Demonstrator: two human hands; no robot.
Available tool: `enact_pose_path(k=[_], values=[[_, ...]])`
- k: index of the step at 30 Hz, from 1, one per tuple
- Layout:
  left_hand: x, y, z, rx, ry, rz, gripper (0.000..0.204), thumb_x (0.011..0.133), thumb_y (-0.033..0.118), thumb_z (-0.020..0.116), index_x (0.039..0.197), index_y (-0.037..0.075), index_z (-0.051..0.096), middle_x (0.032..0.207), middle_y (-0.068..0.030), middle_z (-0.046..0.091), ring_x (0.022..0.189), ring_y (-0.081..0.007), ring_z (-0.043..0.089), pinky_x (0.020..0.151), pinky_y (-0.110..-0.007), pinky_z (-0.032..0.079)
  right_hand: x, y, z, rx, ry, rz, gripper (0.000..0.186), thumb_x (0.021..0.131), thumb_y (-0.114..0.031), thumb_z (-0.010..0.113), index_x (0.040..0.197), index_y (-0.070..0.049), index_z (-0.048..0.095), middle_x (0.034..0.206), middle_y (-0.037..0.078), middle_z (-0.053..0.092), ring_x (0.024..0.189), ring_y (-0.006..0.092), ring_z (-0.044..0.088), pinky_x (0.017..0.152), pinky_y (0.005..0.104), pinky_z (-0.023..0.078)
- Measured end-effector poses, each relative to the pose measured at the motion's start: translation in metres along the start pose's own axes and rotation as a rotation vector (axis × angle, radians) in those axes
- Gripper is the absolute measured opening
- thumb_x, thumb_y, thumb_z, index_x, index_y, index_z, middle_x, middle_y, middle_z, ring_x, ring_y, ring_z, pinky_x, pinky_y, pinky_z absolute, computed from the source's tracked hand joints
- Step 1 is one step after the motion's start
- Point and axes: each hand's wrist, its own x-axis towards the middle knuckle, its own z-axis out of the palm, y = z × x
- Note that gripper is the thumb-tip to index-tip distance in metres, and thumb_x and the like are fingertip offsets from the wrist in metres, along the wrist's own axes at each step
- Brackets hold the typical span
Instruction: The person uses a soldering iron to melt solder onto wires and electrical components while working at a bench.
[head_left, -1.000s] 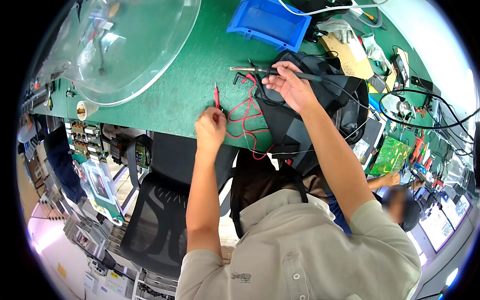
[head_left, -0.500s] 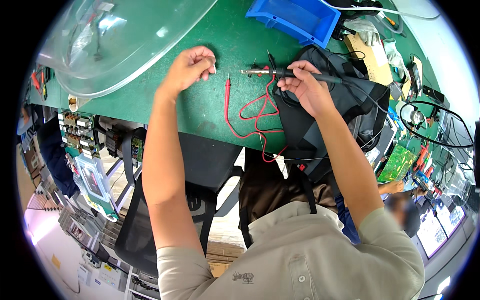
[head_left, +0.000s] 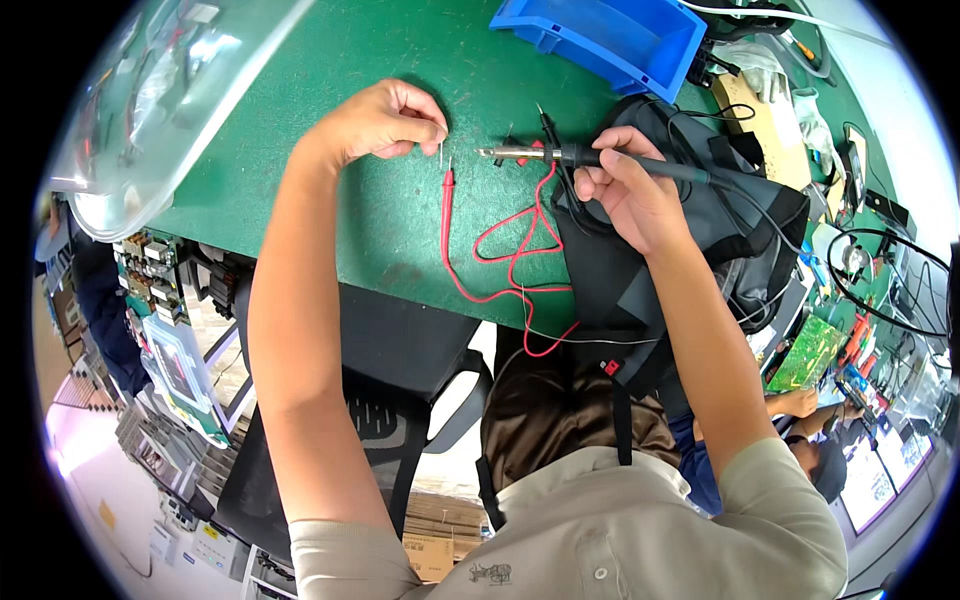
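My left hand (head_left: 385, 125) is closed in a pinch on a thin silvery piece (head_left: 441, 152), which points down from the fingertips. Just beside it is the metal tip of a red test probe (head_left: 446, 210), lying on the green tabletop with its red lead looping to the right. In my right hand (head_left: 635, 190) is a soldering iron (head_left: 580, 155), gripped by its dark handle. Its metal tip points left, toward my left hand, with a gap between. Behind the iron's barrel lies a black test probe (head_left: 546, 128).
A black bag (head_left: 610, 265) lies under my right hand. Beyond it stands a blue plastic bin (head_left: 610, 40). A large clear plastic cover (head_left: 170, 110) takes up the far left. Cables, gloves and a green circuit board (head_left: 808, 352) crowd the right. Another person's hand (head_left: 797, 403) shows there.
My left fingertips have come closer to the red probe's tip, and the thin piece now shows clearly below them. The soldering iron stays in my right hand. The whole view has shifted slightly.
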Motion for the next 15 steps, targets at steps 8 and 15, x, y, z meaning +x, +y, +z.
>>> enact_pose_path(k=[8, 15], values=[[0.008, 0.004, 0.005, 0.105, 0.040, -0.093, 0.012, 0.080, 0.014, 0.071, 0.082, 0.003, 0.067, 0.055, 0.0031, 0.049, 0.042, -0.0034, 0.032, 0.038, -0.022, 0.021, -0.001, 0.003, 0.001, -0.069, 0.008, -0.019, 0.015, 0.091, -0.010, 0.064, 0.102, -0.002, 0.059, 0.075, 0.006, 0.057, 0.072, 0.0201, 0.059, 0.067, 0.0313, 0.049], [0.011, 0.005, 0.008, 0.126, 0.067, -0.121, 0.011, 0.079, 0.013, 0.070, 0.082, 0.003, 0.067, 0.053, 0.0040, 0.045, 0.043, -0.0033, 0.031, 0.039, -0.023, 0.020, 0.000, 0.001, 0.003, -0.172, 0.008, -0.051, 0.017, 0.090, -0.008, 0.065, 0.104, -0.001, 0.059, 0.076, 0.006, 0.057, 0.071, 0.0191, 0.060, 0.066, 0.0298, 0.048]])
